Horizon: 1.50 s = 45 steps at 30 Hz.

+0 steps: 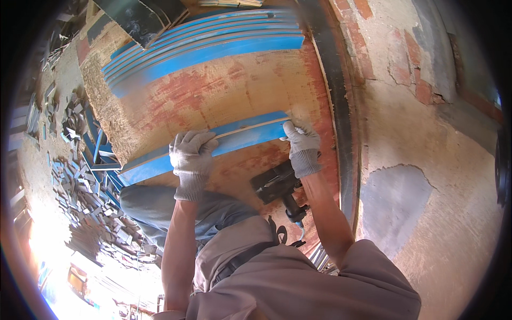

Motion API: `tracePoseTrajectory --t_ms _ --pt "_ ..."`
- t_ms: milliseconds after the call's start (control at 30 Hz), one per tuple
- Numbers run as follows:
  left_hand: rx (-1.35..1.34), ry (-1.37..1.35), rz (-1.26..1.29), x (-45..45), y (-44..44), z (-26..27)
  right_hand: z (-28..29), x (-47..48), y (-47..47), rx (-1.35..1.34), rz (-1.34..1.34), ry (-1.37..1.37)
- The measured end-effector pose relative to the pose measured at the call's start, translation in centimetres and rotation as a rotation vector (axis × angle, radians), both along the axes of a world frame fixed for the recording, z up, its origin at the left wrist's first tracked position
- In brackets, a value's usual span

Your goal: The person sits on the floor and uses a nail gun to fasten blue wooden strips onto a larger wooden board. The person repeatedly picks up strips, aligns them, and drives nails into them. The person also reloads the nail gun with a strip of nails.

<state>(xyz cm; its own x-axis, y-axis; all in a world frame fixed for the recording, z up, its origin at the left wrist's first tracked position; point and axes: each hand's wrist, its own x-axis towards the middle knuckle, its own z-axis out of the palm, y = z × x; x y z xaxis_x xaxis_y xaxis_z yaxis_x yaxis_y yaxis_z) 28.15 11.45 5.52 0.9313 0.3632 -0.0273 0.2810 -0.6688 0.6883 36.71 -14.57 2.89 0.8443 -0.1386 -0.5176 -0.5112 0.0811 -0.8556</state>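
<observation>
A long blue-faced plywood strip [250,138] lies crosswise in front of me, with a pale raw edge and a second blue face [250,123] showing behind it. My left hand [192,154], in a white knit glove, grips it left of its middle, fingers curled over the top edge. At the right end, my right hand [303,138], gloved likewise, holds the corner with the thumb on the blue face. Whether these are two strips or one joined piece is unclear. Below the right hand lies a black nail gun [276,184], partly covered by the wrist.
Several blue strips [224,54] lie stacked at the far side of the stained wooden worktop [192,96]. A dark panel [134,20] overlaps their left end. Many offcuts [80,180] cover the floor at left. A plastered brick wall [400,132] stands close at right.
</observation>
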Motion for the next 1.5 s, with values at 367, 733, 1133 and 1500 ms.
tracePoseTrajectory --t_ms 367,733,1133,1500 --pt "-0.014 0.064 0.007 0.7 0.2 0.0 0.9 1.1 0.4 -0.139 0.036 0.035" --pt "0.014 0.108 -0.013 1.0 0.1 0.2 1.7 1.9 0.8 -0.157 0.055 0.064" --pt "0.004 0.083 0.024 1.9 -0.8 0.6 1.6 1.9 0.8 -0.175 0.064 0.044" --pt "-0.024 0.086 0.070 2.1 -1.1 0.4 8.0 -4.8 -2.7 -0.785 0.416 -0.156"
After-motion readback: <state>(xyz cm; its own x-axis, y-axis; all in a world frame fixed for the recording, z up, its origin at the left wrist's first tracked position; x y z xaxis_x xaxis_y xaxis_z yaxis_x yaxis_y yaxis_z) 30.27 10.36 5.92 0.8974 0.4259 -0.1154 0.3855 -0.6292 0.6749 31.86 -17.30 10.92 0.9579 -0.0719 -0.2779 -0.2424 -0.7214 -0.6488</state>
